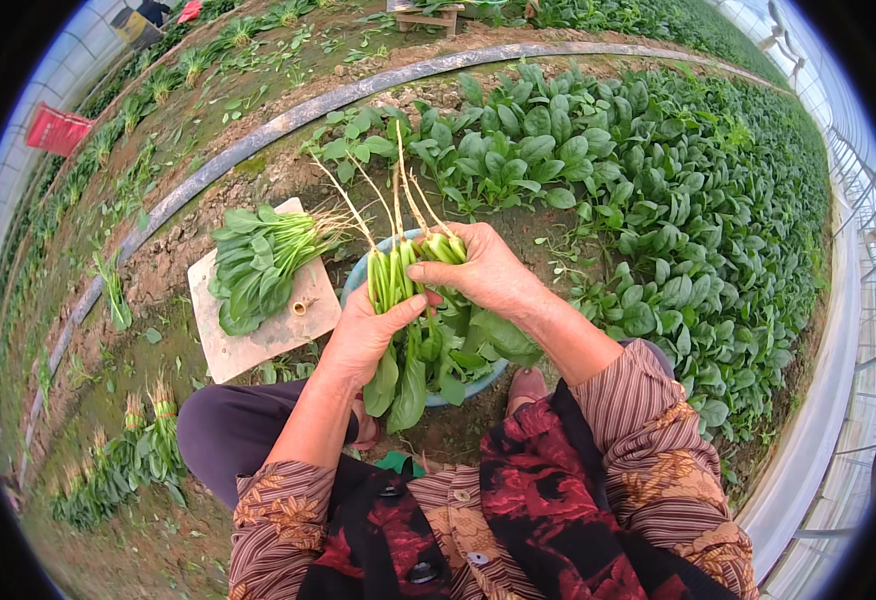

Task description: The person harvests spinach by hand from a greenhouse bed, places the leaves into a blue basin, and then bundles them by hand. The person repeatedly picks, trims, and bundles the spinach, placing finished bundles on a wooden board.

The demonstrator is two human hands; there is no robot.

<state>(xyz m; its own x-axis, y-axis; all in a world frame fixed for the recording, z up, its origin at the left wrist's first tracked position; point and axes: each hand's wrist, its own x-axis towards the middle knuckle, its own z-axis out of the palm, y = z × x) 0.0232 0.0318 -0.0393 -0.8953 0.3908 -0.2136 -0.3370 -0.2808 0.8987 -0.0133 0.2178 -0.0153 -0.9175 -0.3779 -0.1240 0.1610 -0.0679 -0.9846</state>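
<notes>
My left hand [367, 330] grips a bunch of spinach plants [384, 279] by the stems, with long pale roots pointing away from me and leaves hanging down. Close against it, my right hand [487, 270] holds more spinach [440, 249] near the root ends, its thumb touching the left bunch. Both hands are above a blue basin [478, 387], which has leafy greens inside and is partly hidden by the hands and leaves. On a pale square board [220, 351] to the left lies a loose pile of spinach [262, 274], roots to the right. Beside that pile sits a small yellowish ring [301, 308].
Spinach bundles [162, 427], some with red bands, stand on the soil at lower left. A grey flat hose [288, 118] curves across the ground beyond the board. Growing spinach [678, 217] fills the right side. Far left is a red bag [58, 129]; a wooden stool [427, 18] stands at the top.
</notes>
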